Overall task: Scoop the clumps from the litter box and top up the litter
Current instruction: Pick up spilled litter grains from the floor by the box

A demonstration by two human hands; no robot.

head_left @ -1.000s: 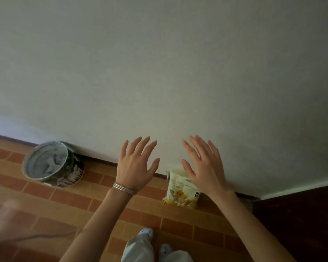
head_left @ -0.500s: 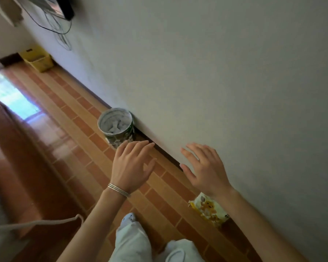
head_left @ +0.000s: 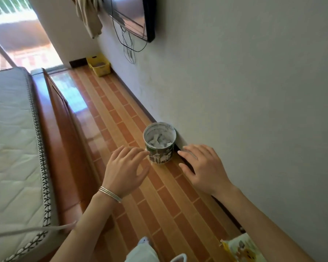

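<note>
Litter box (head_left: 99,66) newly visible, perhaps, hands (head_left: 124,168) empty

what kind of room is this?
Probably a bedroom: a bare mattress on a wooden frame, a wall-mounted TV, and a tiled floor running to a bright doorway. A yellow bin sits by the far wall.

Both hands are spread wide with nothing in them, the left hand (head_left: 124,168) and right hand (head_left: 204,170) either side of a round bin (head_left: 160,143) by the wall.
</note>
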